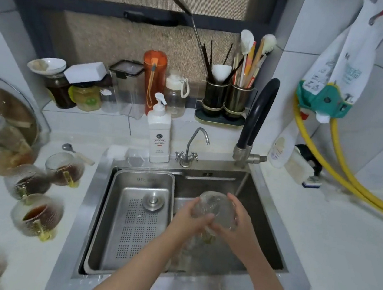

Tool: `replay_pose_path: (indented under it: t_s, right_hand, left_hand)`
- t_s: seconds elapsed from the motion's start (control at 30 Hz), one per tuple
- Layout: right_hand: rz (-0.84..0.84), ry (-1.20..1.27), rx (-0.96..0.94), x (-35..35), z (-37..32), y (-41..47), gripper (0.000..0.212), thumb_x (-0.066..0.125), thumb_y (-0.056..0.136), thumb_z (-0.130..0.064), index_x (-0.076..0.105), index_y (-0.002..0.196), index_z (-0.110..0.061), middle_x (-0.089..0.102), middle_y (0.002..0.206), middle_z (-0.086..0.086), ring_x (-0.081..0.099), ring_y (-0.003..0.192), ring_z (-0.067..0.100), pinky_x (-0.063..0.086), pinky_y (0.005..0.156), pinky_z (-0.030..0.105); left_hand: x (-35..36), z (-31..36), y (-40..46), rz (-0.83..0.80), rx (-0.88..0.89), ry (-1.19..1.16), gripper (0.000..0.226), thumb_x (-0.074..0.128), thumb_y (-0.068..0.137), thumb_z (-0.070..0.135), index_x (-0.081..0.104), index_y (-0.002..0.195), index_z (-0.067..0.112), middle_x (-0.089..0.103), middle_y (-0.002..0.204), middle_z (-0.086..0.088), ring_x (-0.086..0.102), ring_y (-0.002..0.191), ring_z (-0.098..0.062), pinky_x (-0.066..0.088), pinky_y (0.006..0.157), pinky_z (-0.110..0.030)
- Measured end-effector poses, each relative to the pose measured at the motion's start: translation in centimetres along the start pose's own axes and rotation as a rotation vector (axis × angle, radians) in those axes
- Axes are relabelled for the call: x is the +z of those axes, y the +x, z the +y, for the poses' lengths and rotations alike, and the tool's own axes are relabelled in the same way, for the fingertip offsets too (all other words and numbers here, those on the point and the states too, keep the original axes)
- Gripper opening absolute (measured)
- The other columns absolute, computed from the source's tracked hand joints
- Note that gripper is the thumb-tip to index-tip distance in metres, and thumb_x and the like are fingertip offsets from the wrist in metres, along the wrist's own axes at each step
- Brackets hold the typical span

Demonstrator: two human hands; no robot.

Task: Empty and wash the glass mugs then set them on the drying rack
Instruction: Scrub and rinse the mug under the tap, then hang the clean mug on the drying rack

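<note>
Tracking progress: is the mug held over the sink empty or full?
Empty: the mug, gripped by both hands, looks clear, unlike the counter mugs holding brown liquid.

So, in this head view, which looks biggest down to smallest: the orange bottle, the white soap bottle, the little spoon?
1. Orange bottle and soap bottle: look alike, too close to rank.
2. Spoon: clearly smallest.

home kitchen, steel sink (271, 218), dish soap (158, 138)

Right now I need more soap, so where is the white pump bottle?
The white pump bottle stands on the counter behind the sink's back rim, just left of the small chrome tap, in front of the orange flask.
</note>
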State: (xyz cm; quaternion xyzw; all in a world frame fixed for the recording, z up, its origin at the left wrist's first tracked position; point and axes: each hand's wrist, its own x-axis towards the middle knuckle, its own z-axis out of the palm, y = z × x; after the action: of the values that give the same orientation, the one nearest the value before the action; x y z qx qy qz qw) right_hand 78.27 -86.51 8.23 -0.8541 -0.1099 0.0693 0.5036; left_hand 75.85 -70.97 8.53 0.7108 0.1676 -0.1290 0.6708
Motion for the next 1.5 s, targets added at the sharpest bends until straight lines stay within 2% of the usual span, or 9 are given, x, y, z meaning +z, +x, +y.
replay_pose_path:
  t_s: [0.1, 0.23, 0.47, 0.57, 0.77, 1.03, 1.2, 1.4, 1.5]
  right_hand:
    - [-0.015, 0.143, 0.072, -0.8, 0.2, -0.2, 0.092, 0.076, 0.071, -0.042, 0.026, 0.145, -0.024, 0.042, 0.141, -0.006, 0.044, 0.127, 0.01, 0.042, 0.105, 0.029]
    - [-0.01, 0.23, 0.094, -1.8, -0.1, -0.3, 0.056, 0.071, 0.082, -0.02, 0.04, 0.127, -0.03, 0.051, 0.129, -0.002, 0.053, 0.105, 0.001, 0.05, 0.073, 0.013]
    - [-0.005, 0.312, 0.047, -2.5, -0.9, -0.7, 0.054, 0.066, 0.087, -0.021, 0.041, 0.133, -0.032, 0.049, 0.114, -0.024, 0.049, 0.101, -0.007, 0.039, 0.079, 0.011]
    - [0.02, 0.319, 0.06, -2.6, -0.8, -0.8, 0.057, 0.069, 0.084, -0.019, 0.042, 0.134, -0.021, 0.052, 0.12, -0.011, 0.051, 0.109, 0.005, 0.042, 0.093, 0.022]
    - [0.032, 0.334, 0.028, -2.5, -1.1, -1.1, 0.055, 0.071, 0.082, -0.017, 0.047, 0.133, -0.016, 0.054, 0.128, -0.003, 0.052, 0.115, 0.012, 0.04, 0.088, 0.021]
    - [-0.011, 0.5, -0.094, 0.6, -6.7, -2.3, 0.04, 0.066, 0.086, -0.012, 0.05, 0.11, -0.039, 0.057, 0.115, -0.017, 0.056, 0.092, -0.017, 0.046, 0.068, 0.002]
    - [-0.124, 0.54, -0.155, 5.5, -11.0, -3.4, 0.038, 0.065, 0.087, -0.013, 0.048, 0.117, -0.029, 0.051, 0.11, -0.026, 0.053, 0.094, -0.015, 0.041, 0.065, -0.004]
    - [-0.304, 0.542, -0.186, 13.9, -16.4, -6.7, 0.032, 0.066, 0.087, -0.023, 0.049, 0.105, -0.044, 0.054, 0.107, -0.029, 0.052, 0.101, -0.011, 0.042, 0.078, 0.011]
    - [-0.377, 0.56, -0.185, 18.8, -19.2, -8.9, 0.031, 0.068, 0.085, -0.023, 0.053, 0.106, -0.042, 0.061, 0.119, -0.012, 0.057, 0.114, 0.01, 0.046, 0.098, 0.033]
  left_hand:
    - [0.4, 0.9, -0.4, 0.002, 0.003, -0.085, 0.067, 0.07, 0.082, 0.036, 0.039, 0.14, 0.021, 0.059, 0.124, -0.01, 0.064, 0.105, -0.021, 0.053, 0.093, -0.04]
    - [1.1, 1.7, -1.0, 0.073, 0.006, -0.115, 0.06, 0.066, 0.084, 0.042, 0.045, 0.136, 0.02, 0.058, 0.125, -0.008, 0.062, 0.108, -0.024, 0.052, 0.095, -0.045]
    - [3.8, 2.6, -2.4, 0.239, 0.029, -0.146, 0.037, 0.049, 0.096, 0.034, 0.042, 0.132, 0.029, 0.056, 0.12, -0.003, 0.063, 0.099, -0.025, 0.055, 0.086, -0.042]
    - [5.0, 2.5, -2.8, 0.277, 0.047, -0.216, 0.036, 0.051, 0.096, 0.025, 0.039, 0.13, 0.029, 0.057, 0.118, -0.004, 0.061, 0.09, -0.02, 0.055, 0.069, -0.029]
    - [5.0, 2.2, -3.3, 0.255, 0.094, -0.362, 0.036, 0.059, 0.092, 0.015, 0.045, 0.122, 0.028, 0.061, 0.1, -0.004, 0.06, 0.067, -0.009, 0.049, 0.055, -0.022]
    - [-0.1, 2.8, -7.3, 0.37, 0.291, -0.407, 0.046, 0.064, 0.088, 0.013, 0.048, 0.127, 0.028, 0.056, 0.122, 0.0, 0.059, 0.11, -0.02, 0.055, 0.08, -0.029]
    - [-6.1, 1.7, -11.4, 0.514, 0.337, -0.396, 0.049, 0.072, 0.081, 0.018, 0.053, 0.123, 0.033, 0.058, 0.124, -0.003, 0.06, 0.112, -0.025, 0.053, 0.092, -0.047]
    - [-14.6, -0.2, -18.8, 0.698, 0.375, -0.399, 0.048, 0.071, 0.081, 0.012, 0.056, 0.124, 0.027, 0.06, 0.117, -0.001, 0.063, 0.103, -0.018, 0.055, 0.088, -0.041]
    - [-18.9, -2.0, -23.0, 0.772, 0.384, -0.442, 0.047, 0.07, 0.082, 0.011, 0.055, 0.125, 0.024, 0.061, 0.113, -0.001, 0.065, 0.094, -0.017, 0.057, 0.079, -0.035]
